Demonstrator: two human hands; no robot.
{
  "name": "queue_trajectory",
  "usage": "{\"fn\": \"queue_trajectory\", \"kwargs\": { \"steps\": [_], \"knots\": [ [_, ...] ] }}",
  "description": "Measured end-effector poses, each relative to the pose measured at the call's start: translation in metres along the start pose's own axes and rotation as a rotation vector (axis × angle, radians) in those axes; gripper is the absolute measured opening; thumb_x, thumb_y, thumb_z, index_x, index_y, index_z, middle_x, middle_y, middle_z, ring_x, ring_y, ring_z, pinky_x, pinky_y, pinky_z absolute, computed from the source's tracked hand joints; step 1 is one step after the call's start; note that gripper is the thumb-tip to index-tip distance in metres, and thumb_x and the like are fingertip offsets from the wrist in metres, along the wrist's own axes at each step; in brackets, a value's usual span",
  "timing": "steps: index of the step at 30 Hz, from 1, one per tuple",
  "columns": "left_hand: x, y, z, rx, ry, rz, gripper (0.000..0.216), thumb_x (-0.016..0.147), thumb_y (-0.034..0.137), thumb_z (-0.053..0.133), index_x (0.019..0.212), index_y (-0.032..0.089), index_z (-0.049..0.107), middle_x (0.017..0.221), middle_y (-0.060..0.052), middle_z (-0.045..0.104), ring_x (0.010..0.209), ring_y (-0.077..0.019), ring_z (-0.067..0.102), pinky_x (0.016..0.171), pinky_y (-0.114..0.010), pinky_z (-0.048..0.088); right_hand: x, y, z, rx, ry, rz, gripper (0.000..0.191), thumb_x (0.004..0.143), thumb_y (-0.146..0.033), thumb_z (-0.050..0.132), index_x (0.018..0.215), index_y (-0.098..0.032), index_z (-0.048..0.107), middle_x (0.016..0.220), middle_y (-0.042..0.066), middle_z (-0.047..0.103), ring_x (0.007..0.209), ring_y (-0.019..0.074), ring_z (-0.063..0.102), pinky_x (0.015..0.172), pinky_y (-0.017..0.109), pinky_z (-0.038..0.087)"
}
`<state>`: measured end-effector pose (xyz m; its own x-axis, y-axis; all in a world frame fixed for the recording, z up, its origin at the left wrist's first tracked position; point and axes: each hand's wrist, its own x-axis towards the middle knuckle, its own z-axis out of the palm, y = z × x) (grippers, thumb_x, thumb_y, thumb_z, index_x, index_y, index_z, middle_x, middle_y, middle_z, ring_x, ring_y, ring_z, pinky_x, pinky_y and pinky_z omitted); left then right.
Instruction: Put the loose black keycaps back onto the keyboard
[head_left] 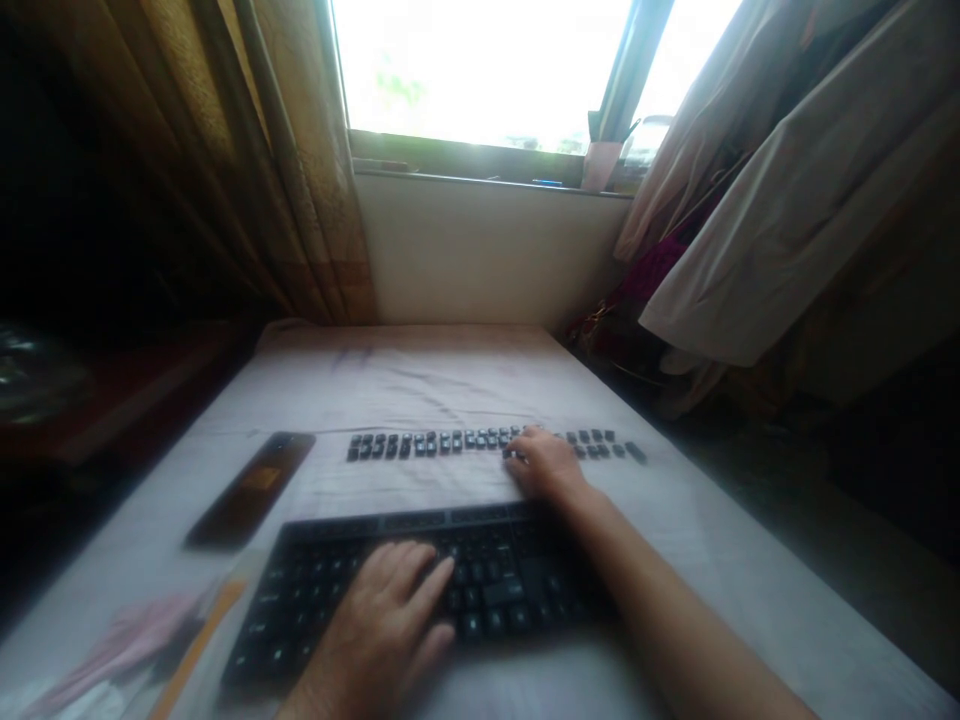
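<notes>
We saw the window (480, 70) blown out white, the room dim, edges stretched and corners dark, everything slightly blurred.

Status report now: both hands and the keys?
Left hand flat on keyboard. Right hand touching row of loose keycaps. Phone lies left, apart.

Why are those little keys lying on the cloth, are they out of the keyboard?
Out. The loose keycaps lie in rows on the cloth, apart from the keyboard. The right hand touches them; the left hand rests on the keyboard.
</notes>
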<state>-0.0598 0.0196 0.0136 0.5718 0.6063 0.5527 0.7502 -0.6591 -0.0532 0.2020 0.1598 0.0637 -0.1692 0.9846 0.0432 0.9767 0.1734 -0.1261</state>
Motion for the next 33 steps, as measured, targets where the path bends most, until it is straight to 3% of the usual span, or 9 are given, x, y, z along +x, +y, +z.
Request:
{"fn": "queue_trajectory", "kwargs": {
  "steps": [8,14,18,33],
  "knots": [
    [-0.004,0.003,0.004,-0.007,-0.038,-0.017,0.036,0.099,0.031,0.043,0.129,0.019,0.059,0.125,-0.010,0.062,0.114,-0.0272,0.057,0.098,-0.046,0.047,-0.041,-0.022,-0.020,0.164,-0.056,-0.090,0.014,0.086,-0.027,0.067,0.097,-0.024,0.074,0.102,0.001,0.071,0.083,0.0142,0.067,0.078,0.024,0.048],
    [-0.002,0.004,0.002,-0.006,-0.037,-0.024,0.037,0.099,0.033,0.042,0.129,0.017,0.059,0.124,-0.011,0.062,0.114,-0.0274,0.057,0.101,-0.046,0.044,-0.069,-0.044,-0.029,0.382,-0.216,-0.188,0.013,0.080,-0.020,0.071,0.092,-0.021,0.075,0.091,0.003,0.076,0.084,0.0179,0.068,0.077,0.025,0.048],
    [-0.003,0.006,0.003,-0.011,-0.022,-0.037,0.037,0.099,0.034,0.044,0.128,0.018,0.060,0.124,-0.010,0.063,0.114,-0.0274,0.057,0.102,-0.045,0.042,-0.071,-0.052,-0.026,0.402,-0.294,-0.205,0.016,0.079,-0.017,0.069,0.092,-0.020,0.077,0.089,0.003,0.077,0.080,0.0175,0.069,0.074,0.024,0.047],
    [0.003,0.008,-0.003,-0.030,-0.026,-0.039,0.037,0.101,0.037,0.042,0.124,0.017,0.063,0.122,-0.010,0.064,0.114,-0.0267,0.057,0.100,-0.043,0.043,-0.067,-0.052,-0.008,0.504,-0.318,-0.186,0.018,0.082,-0.016,0.061,0.089,-0.017,0.078,0.087,0.005,0.077,0.078,0.0172,0.069,0.072,0.023,0.047]
  ]
}}
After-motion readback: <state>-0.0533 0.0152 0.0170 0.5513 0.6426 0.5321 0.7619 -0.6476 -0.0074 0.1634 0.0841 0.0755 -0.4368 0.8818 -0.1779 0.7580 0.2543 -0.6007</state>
